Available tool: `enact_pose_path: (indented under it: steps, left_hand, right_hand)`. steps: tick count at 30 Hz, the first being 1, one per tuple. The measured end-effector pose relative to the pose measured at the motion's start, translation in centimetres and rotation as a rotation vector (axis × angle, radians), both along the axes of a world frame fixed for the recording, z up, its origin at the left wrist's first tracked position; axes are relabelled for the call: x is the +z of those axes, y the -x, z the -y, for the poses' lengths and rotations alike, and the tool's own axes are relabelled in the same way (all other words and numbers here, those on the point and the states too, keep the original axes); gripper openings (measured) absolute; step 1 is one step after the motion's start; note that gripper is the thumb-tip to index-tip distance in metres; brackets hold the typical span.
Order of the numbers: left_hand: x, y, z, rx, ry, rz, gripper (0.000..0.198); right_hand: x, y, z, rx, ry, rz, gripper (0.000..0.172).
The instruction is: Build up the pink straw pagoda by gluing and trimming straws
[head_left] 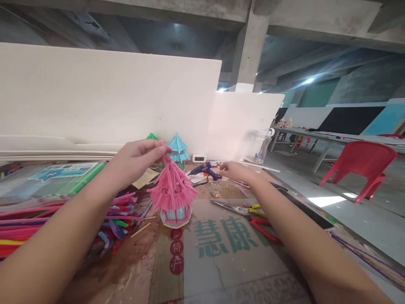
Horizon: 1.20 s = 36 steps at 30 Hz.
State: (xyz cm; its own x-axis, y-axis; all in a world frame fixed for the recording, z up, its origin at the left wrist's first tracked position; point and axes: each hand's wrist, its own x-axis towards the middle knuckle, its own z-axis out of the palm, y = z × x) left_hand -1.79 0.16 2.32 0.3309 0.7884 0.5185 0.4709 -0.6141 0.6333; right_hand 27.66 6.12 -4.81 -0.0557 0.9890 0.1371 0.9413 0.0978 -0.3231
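centrally, a small tiered pavilion of pink fuzzy stems on a pale polygonal base (173, 188) stands upright at the upper edge of a flat printed sheet with green characters (221, 274). the left hand (142, 158) is pinched narrow on the pink tip above the roof. the right hand (237, 172), fingers curled inward, lies just beside the grip of a dark blue glue gun (202, 169); whether it touches the grip cannot be told.

likely faults, by cause: too firm an upward pull at the tip could loosen the roof stems or lift the light base; a sideways tug could tip the pavilion over. the gun's nozzle points towards the pink roof, so a careless swing, if the tip is hot, could mat the fuzz or burn the left hand. the right forearm passes over metal pliers with red and yellow handles (234, 207), and a low sweep could knock them. behind the pavilion, a tiered blue fuzzy-stemmed model (179, 145) stands close enough to be caught by a backward push.
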Motion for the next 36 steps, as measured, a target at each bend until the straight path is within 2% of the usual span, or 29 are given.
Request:
enact_pose_path:
  steps: [3,6,9,12,15,20,24,27,29,32,34,36]
  left_hand:
    - [-0.1,0.3,0.2,0.075,-0.004,0.024,0.031]
    - [-0.8,0.3,0.3,0.191,-0.05,-0.01,0.032]
    - [-2.1,-0.2,-0.1,0.209,-0.067,-0.103,0.04]
    - [-3.3,-0.7,-0.6,0.148,-0.05,-0.162,0.042]
    - [-3.9,-1.1,-0.7,0.093,-0.066,-0.161,0.038]
    - [-3.6,-1.0,-0.4,0.1,-0.14,-0.179,0.04]
    - [-3.5,-0.7,-0.7,0.078,-0.162,-0.142,0.04]
    - [-3.6,-0.6,-0.9,0.073,-0.137,-0.116,0.039]
    - [-3.8,-0.6,-1.0,0.073,-0.127,-0.108,0.039]
    - [-3.8,-0.6,-1.0,0.082,-0.094,-0.093,0.039]
    - [-3.8,-0.6,-0.9,0.091,-0.074,-0.085,0.039]
    - [-3.8,-0.7,-0.9,0.092,-0.055,-0.08,0.039]
  right_hand:
    - [-2.8,-0.5,-2.4,-0.016,0.023,-0.072,0.046]
    - [-4.6,-0.1,-3.9,0.009,0.017,-0.153,0.053]
    - [-5.3,0.8,-4.6,0.053,-0.013,-0.227,0.045]
    - [-5.5,1.9,-4.8,0.065,-0.037,-0.268,0.031]
    - [-5.7,2.8,-4.7,0.028,-0.059,-0.291,0.027]
    - [-4.6,2.5,-3.7,-0.014,-0.139,-0.326,0.029]
    - [-2.0,1.7,-1.7,-0.094,-0.173,-0.358,0.025]
    - [0.0,1.9,0.5,-0.104,-0.203,-0.415,0.029]
    - [0.9,2.3,2.3,-0.002,-0.294,-0.594,0.028]
    - [1.2,3.1,5.3,0.323,-0.391,-0.835,0.024]
    - [1.1,3.4,7.2,0.451,-0.366,-0.786,0.023]
    - [0.7,3.7,8.6,0.511,-0.37,-0.692,0.022]
